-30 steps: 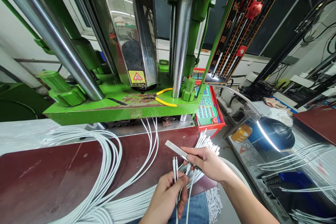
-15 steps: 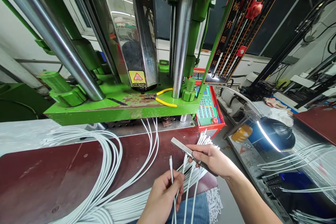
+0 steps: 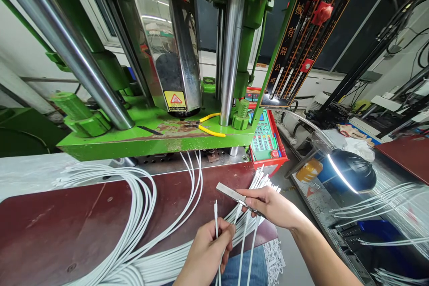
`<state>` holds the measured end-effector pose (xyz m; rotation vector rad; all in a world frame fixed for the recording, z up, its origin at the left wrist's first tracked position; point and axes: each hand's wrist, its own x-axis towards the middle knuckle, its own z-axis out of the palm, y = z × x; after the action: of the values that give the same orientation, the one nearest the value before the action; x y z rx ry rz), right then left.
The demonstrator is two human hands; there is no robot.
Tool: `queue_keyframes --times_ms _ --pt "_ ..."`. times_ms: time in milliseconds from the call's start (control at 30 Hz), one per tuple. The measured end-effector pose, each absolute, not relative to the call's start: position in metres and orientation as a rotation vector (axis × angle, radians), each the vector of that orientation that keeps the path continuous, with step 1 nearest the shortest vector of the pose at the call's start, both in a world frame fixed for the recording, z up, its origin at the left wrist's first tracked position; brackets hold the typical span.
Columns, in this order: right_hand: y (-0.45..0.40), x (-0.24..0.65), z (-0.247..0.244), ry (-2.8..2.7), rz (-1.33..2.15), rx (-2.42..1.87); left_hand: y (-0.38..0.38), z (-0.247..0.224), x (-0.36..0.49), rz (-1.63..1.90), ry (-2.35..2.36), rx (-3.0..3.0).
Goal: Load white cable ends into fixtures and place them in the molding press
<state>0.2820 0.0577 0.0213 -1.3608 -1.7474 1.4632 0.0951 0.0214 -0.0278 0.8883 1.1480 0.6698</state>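
Between thumb and fingers, my left hand point(image 3: 211, 246) pinches a white cable point(image 3: 216, 214) just below its connector end, which points up. My right hand point(image 3: 268, 205) is closed on a flat metal bar point(image 3: 229, 192), held at a slant with its free end toward the upper left. White cables point(image 3: 246, 232) run down from below the bar; how they meet it is partly hidden by my fingers. The pinched cable stands apart from the bar, to its lower left. Behind both hands lies a bundle of white cables point(image 3: 177, 254) on the dark red board point(image 3: 83, 228).
A green press point(image 3: 161, 143) stands ahead, with yellow-handled pliers point(image 3: 211, 132) on its base. Several cables point(image 3: 197, 178) lead under it. Right of it sits a red-framed control panel point(image 3: 264, 138). A lit lamp point(image 3: 351, 172) stands on the right-hand bench.
The bar and my right hand have shifted slightly down and left. The cable in my left hand has moved a little left. Both hands keep their hold.
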Motion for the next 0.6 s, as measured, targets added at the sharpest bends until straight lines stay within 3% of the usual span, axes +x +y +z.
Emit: queue_keyframes --times_ms 367,600 --pt "0.064 0.298 0.012 -1.711 1.476 -1.379 0.025 -0.006 0.084 0.868 0.988 0.757" --pt "0.067 0.3 0.011 -1.681 1.498 -1.363 0.024 -0.009 0.08 0.726 1.038 0.901"
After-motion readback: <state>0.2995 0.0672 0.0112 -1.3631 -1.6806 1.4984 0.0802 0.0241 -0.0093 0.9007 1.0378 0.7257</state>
